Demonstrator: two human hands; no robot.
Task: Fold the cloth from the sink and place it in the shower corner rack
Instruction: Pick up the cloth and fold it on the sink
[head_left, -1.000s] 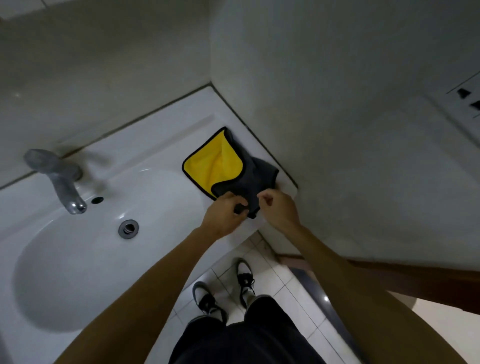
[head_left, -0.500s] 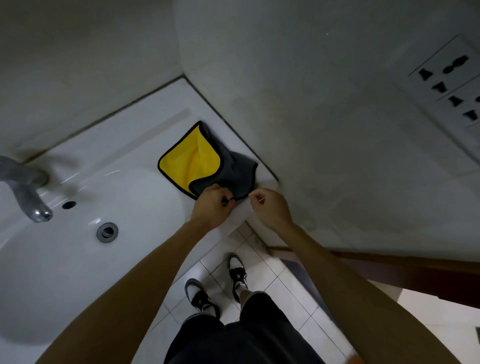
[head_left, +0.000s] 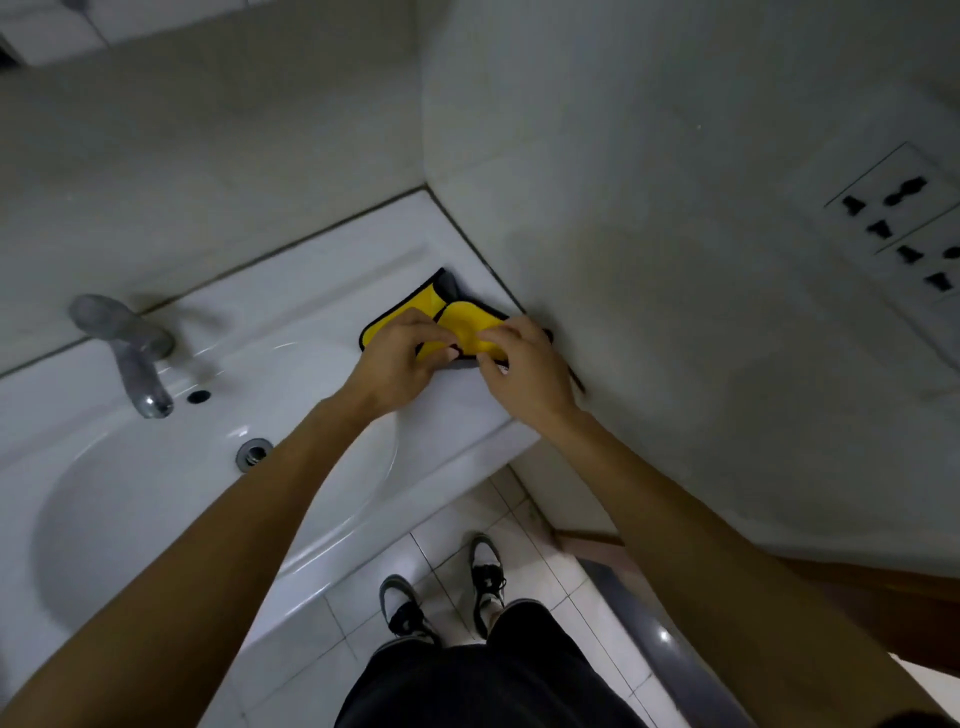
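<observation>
A yellow cloth (head_left: 465, 319) with a grey back and dark edging lies on the right ledge of the white sink (head_left: 322, 291), close to the wall corner. My left hand (head_left: 400, 364) pinches its near edge on the left. My right hand (head_left: 524, 374) pinches the near edge on the right, with the yellow side turned up over the grey. Both hands cover much of the cloth. No shower corner rack is in view.
A metal tap (head_left: 130, 353) and the drain (head_left: 253, 453) sit in the basin at the left. The wall on the right carries a socket plate (head_left: 904, 223). Below are tiled floor and my shoes (head_left: 447, 597).
Both hands have carried the cloth's near grey edge away from me over the rest, so more yellow shows on top and the cloth looks smaller. The view has shifted right.
</observation>
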